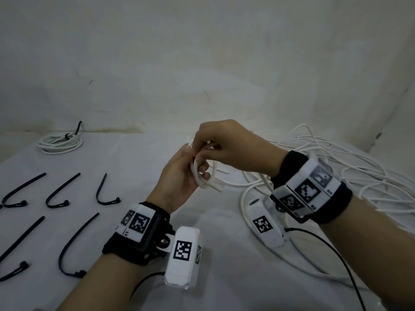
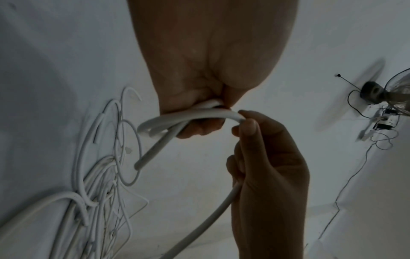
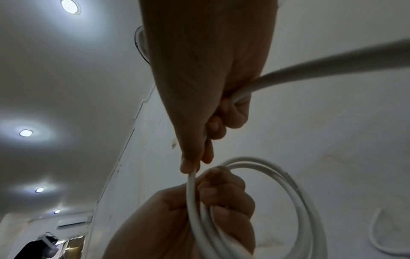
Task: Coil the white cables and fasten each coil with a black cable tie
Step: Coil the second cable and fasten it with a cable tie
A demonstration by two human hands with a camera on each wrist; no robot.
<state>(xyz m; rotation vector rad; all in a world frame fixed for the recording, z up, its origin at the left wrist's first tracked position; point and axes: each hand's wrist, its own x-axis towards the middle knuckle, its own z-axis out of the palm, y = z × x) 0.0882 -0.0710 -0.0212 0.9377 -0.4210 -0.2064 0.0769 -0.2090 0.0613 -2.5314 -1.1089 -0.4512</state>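
Above the middle of the table my left hand point(image 1: 190, 173) grips a small coil of white cable point(image 1: 207, 184), its fingers curled round the loops point(image 2: 184, 119). My right hand point(image 1: 210, 145) is just above it and pinches the same cable point(image 3: 191, 177) between thumb and forefinger. The cable's free length point(image 3: 321, 69) runs back through the right palm to a loose pile of white cables point(image 1: 350, 167) on the right. A finished coil point(image 1: 60, 143) with a black tie on it lies at the back left. Several black cable ties point(image 1: 59, 194) lie on the left.
A white cloth covers the table point(image 1: 134, 167), which stands against a pale wall. A white marker block point(image 1: 267, 225) and a thin black wire point(image 1: 332, 250) lie under my right wrist. More loose cable point(image 1: 246, 212) loops toward the front right.
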